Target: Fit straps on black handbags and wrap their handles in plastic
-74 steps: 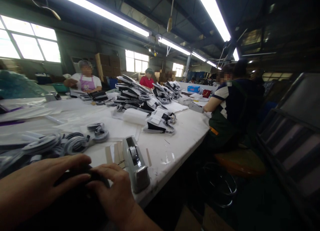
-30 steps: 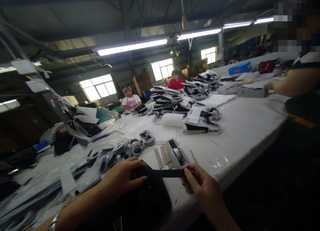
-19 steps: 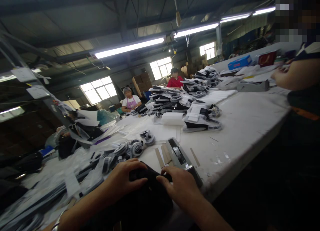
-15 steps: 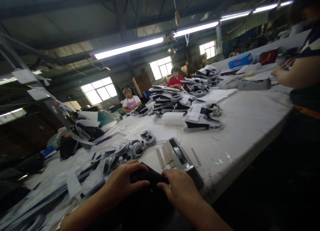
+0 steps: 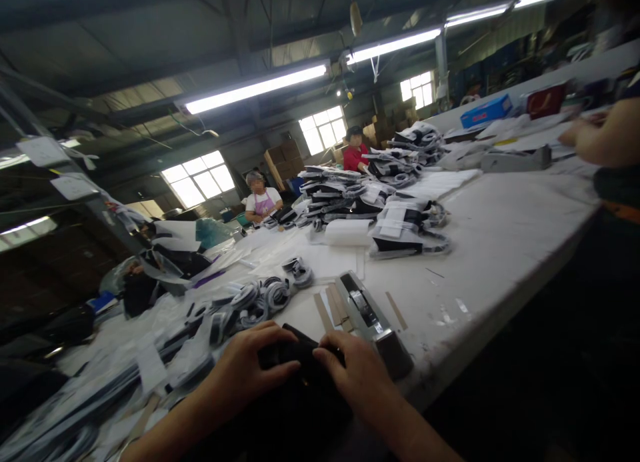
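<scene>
A black item (image 5: 295,402), dark and soft-looking, lies low in front of me; its exact kind is too dark to make out. My left hand (image 5: 257,359) grips its upper left edge between thumb and fingers. On the right, my right hand (image 5: 350,362) pinches the same item with thumb and forefinger near its top edge. A grey tape dispenser (image 5: 367,312) stands just beyond my right hand. Beside it lie several brown card strips (image 5: 336,307). Coiled grey-white straps (image 5: 273,295) are past my left hand.
Wrapped black-and-white bundles (image 5: 345,192) are piled across the white table (image 5: 500,235). A roll of white sheet (image 5: 349,233) sits before them. Two people work at the far side; another person's arm (image 5: 605,135) reaches in at right. A blue box (image 5: 486,111) stands farther back.
My right hand has shifted slightly left and up along the black item, its fingers more drawn together. My left hand keeps its grip. The view has tilted a little.
</scene>
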{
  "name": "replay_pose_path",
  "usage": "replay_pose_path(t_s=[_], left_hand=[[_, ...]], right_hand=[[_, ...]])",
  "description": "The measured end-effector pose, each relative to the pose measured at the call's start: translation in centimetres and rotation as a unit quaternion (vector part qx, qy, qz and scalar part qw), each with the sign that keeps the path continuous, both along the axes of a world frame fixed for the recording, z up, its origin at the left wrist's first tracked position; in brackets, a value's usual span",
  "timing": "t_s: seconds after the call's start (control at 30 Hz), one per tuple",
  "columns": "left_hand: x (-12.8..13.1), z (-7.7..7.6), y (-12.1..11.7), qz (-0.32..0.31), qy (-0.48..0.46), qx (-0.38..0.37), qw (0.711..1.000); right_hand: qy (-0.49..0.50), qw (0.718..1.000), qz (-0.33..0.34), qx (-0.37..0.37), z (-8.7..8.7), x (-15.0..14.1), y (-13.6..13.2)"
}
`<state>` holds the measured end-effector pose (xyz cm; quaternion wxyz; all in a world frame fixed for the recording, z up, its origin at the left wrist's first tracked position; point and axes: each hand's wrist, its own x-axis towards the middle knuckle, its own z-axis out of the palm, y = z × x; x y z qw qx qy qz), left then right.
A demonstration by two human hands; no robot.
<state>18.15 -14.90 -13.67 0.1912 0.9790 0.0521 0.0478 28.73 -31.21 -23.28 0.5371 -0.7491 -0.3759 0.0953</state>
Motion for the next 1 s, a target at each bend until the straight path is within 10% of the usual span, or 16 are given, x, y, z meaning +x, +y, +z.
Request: replay_pose_path(t_s=[0.4,0.7,1.0], left_hand=[[0.3,-0.5,0.8,0.012,0.018,-0.008,1.000],[0.5,-0.3,-0.5,0.083,0.058,0.010,0.995],[1.6,1.9,0.4,0.137,0.133,-0.177,0.965]], right_hand=[[-0.025,0.998,-0.034,-0.056,-1.0,0.2,-0.1],[0.108,0.986,0.043,0.117,-1.9,0.6,0.8],[0.206,0.967,0.060,0.140,-1.5,-1.0,2.0]])
